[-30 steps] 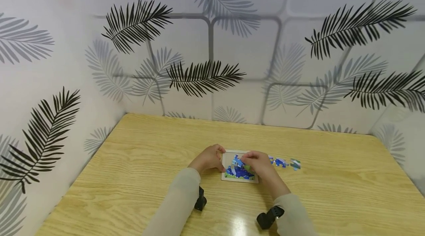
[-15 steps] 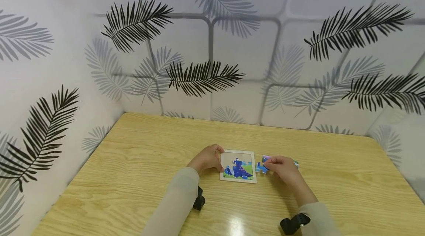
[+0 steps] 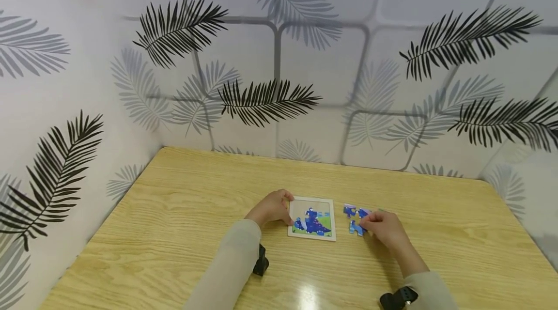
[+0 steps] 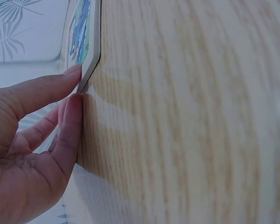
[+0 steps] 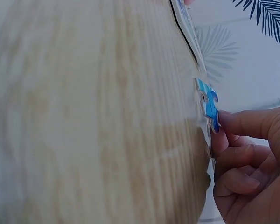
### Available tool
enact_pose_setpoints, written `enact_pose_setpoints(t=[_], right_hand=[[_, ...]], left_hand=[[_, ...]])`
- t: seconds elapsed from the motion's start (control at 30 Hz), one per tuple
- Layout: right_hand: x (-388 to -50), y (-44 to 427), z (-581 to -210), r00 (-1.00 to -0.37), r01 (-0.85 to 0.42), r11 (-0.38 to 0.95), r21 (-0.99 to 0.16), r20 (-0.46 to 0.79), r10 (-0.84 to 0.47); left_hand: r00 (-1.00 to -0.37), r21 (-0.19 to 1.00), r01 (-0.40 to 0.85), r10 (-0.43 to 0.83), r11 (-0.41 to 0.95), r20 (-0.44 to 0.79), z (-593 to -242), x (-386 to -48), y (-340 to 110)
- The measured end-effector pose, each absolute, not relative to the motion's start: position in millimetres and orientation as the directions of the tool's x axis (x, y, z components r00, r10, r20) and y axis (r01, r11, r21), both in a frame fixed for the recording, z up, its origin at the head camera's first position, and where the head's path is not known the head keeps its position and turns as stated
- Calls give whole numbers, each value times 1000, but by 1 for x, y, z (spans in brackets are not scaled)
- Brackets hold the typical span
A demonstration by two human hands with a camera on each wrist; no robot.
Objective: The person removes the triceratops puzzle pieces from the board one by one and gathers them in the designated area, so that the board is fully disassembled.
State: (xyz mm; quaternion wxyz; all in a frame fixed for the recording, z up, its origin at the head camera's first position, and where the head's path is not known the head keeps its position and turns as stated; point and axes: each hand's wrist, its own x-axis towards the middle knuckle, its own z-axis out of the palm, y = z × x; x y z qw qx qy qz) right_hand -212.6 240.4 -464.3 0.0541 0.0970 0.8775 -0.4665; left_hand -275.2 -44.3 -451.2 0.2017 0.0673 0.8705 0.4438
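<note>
A square puzzle frame (image 3: 313, 238) with blue dinosaur pieces in its lower part lies flat on the table. My left hand (image 3: 272, 207) grips the frame's left side, thumb on the near-left edge; the left wrist view shows the thumb and fingers of that hand (image 4: 42, 135) at the frame's corner (image 4: 91, 70). To the right of the frame, my right hand (image 3: 385, 229) pinches a light-blue puzzle piece (image 3: 355, 227) between thumb and index finger. In the right wrist view the piece (image 5: 211, 106) is at the fingertips of the hand (image 5: 256, 154), close to the tabletop.
Loose pieces lie beside the right fingers, one purple and blue (image 3: 349, 210) and another (image 3: 363, 212) partly next to the fingertips. A wooden table (image 3: 196, 179) stretches around, with a leaf-patterned wall (image 3: 314, 72) behind it.
My right hand has moved from over the frame to the right, taking the light-blue piece out of it and over beside the loose pieces. The left hand has stayed on the frame.
</note>
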Motion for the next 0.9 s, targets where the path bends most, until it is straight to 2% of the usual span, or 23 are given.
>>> enact_pose_setpoints(t=[0.5, 0.9], right_hand=[[-214, 242, -469, -976, 215, 555, -803, -157, 151], [-217, 229, -465, -982, 189, 541, -819, -145, 123]], left_hand=[[-911, 794, -63, 290, 605, -293, -452, -275, -43], [-908, 806, -67, 300, 588, -294, -451, -275, -45]])
